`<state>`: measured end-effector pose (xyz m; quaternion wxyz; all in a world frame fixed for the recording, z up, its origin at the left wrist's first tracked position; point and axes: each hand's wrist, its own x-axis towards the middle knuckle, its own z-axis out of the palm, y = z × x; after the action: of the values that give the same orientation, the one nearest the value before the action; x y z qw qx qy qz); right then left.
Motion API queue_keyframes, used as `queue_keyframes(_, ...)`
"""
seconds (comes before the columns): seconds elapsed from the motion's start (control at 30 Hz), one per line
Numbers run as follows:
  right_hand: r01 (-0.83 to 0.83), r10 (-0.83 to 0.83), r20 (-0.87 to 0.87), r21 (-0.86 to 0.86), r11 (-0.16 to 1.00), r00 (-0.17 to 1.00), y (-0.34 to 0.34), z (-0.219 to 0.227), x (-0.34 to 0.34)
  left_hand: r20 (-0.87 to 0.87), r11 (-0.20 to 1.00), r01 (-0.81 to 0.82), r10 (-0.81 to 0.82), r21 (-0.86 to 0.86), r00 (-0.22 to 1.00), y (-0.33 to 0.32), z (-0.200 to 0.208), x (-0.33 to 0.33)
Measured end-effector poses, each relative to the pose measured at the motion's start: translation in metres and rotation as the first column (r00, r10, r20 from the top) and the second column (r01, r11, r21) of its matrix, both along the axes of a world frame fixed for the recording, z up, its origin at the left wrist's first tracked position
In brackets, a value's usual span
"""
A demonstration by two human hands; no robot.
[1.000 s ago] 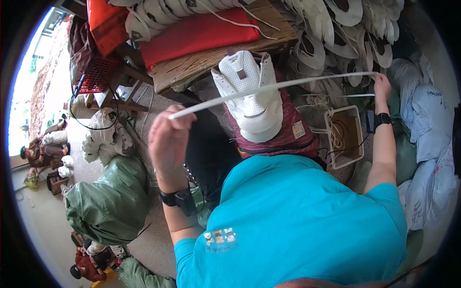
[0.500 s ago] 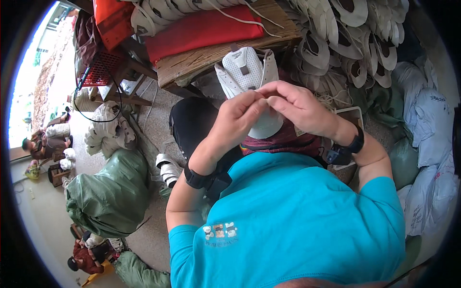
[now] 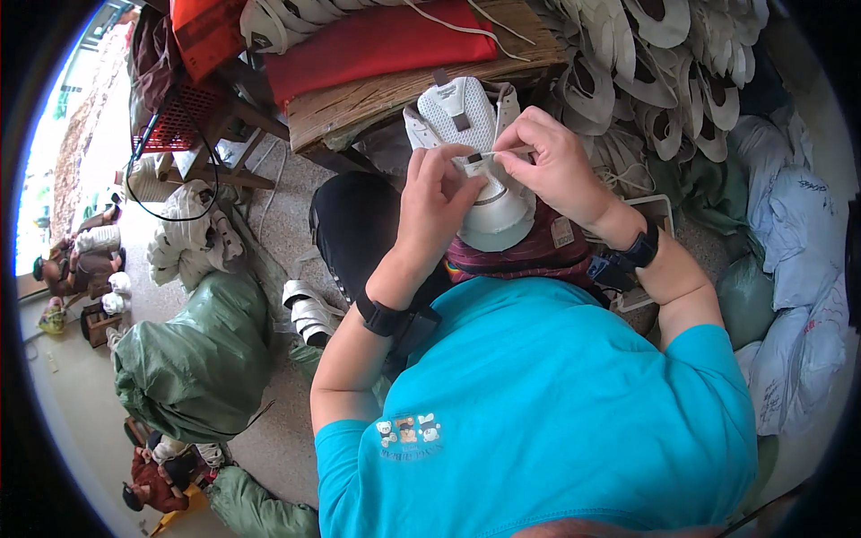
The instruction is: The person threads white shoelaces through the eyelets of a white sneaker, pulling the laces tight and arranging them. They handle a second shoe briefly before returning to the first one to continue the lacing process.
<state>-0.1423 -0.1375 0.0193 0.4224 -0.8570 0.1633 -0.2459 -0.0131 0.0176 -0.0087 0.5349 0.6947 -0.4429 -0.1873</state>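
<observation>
A white shoe upper [image 3: 499, 213] with a mesh tongue and dark tabs rests on my lap, its toe end nearest me. At its left side, my left hand [image 3: 432, 197] is closed, thumb and forefinger against the upper near the middle dark tab. Above the right edge my right hand [image 3: 554, 168] makes a pinch. From those fingertips a thin white cord [image 3: 489, 153] runs across to the tab by my left forefinger. Whether a tool is also in the right fingers cannot be made out.
A wooden bench [image 3: 359, 115] with red cloth [image 3: 381, 58] and white shoe uppers stands ahead. Hanging uppers [image 3: 619, 63] fill the far right. White sacks [image 3: 798, 242] line the right side. Green sacks [image 3: 197, 359] lie left, where other people [image 3: 161, 480] sit farther off.
My hands were together over the upper, fingertips meeting. Now they have parted: the left is at the upper's left side, the right has moved up and right, with the cord showing between them.
</observation>
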Motion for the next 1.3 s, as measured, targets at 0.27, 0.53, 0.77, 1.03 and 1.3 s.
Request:
queue_keyframes(0.27, -0.019, 0.005, -0.052, -0.277, 0.961, 0.999, 0.013, 0.006, 0.006, 0.064, 1.0, 0.008, -0.008, -0.001, 0.998, 0.005, -0.007, 0.0)
queue_keyframes(0.53, -0.074, 0.071, -0.055, -0.038, 0.997, 0.996, 0.008, 0.003, 0.006, 0.07, 0.999, 0.036, -0.035, -0.012, 0.997, 0.006, -0.009, 0.002)
queue_keyframes(0.77, -0.125, 0.135, -0.076, 0.12, 0.985, 0.988, 0.001, -0.004, 0.014, 0.136, 0.997, 0.075, -0.075, 0.005, 0.988, 0.007, -0.009, 0.007)
queue_keyframes(1.03, -0.114, 0.114, 0.006, -0.077, 0.991, 0.993, -0.001, 0.006, 0.011, 0.096, 1.0, 0.013, -0.016, 0.028, 0.995, 0.006, -0.01, 0.003)
queue_keyframes(1.3, -0.151, 0.134, -0.099, -0.198, 0.968, 0.986, 0.001, 0.0, 0.019, 0.071, 0.998, 0.013, -0.018, 0.068, 0.997, 0.004, -0.007, 0.004)
